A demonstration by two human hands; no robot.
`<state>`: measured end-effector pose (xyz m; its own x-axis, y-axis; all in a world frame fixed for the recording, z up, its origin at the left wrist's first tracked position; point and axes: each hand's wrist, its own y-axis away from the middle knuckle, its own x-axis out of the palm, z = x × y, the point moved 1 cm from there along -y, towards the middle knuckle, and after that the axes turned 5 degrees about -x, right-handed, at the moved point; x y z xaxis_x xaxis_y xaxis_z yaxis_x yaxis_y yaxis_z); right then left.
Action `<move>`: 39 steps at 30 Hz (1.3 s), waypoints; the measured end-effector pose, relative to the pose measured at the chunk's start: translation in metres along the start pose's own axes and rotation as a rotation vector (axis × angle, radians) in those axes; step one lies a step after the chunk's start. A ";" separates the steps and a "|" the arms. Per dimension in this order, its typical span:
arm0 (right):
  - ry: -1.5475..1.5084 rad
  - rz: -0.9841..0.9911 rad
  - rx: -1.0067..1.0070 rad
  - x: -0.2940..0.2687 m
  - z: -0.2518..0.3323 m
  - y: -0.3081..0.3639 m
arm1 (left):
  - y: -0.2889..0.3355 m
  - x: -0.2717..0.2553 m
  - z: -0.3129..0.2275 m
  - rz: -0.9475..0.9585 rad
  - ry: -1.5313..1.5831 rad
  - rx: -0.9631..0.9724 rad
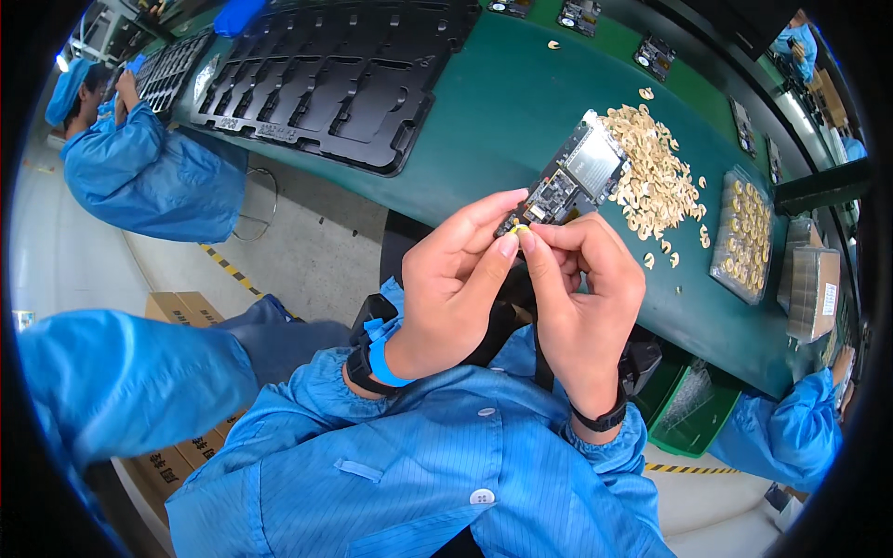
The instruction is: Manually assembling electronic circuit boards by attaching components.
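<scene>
My left hand (454,284) is closed round the lower end of a circuit board (555,195), which is held tilted above the table's near edge. The board is dark with small chips, and a silver metal plate (595,160) covers its far end. My right hand (588,284) pinches a small yellow-and-white part (520,229) against the board's near end, where both thumbs almost meet. The fingertips hide most of that small part. Just beyond the board lies a heap of pale, C-shaped pieces (659,181) on the green table (493,121).
A clear tray of yellow round parts (744,232) stands right of the heap, beside stacked clear boxes (811,293). A black moulded tray (326,79) fills the far left. More boards (656,56) lie along the back. A green bin (693,409) sits below the table. Co-workers in blue flank me.
</scene>
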<state>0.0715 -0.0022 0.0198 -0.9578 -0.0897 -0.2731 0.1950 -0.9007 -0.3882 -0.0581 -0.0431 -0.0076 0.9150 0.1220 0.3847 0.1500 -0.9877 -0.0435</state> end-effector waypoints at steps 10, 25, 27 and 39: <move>0.147 -0.141 -0.337 0.010 -0.013 0.007 | -0.003 -0.001 0.003 -0.041 -0.030 0.044; 0.094 0.085 -0.264 -0.011 -0.013 0.001 | -0.017 -0.007 0.004 -0.088 0.248 -0.077; 0.026 -0.044 -0.191 -0.016 -0.022 0.002 | -0.019 -0.005 0.001 -0.115 0.232 -0.104; -0.303 0.008 0.243 -0.027 -0.033 0.007 | -0.024 0.005 0.008 -0.061 0.141 -0.172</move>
<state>0.1061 0.0081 -0.0043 -0.9826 -0.1856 0.0111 0.1816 -0.9706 -0.1577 -0.0547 -0.0178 -0.0117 0.8427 0.1794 0.5076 0.1264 -0.9824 0.1373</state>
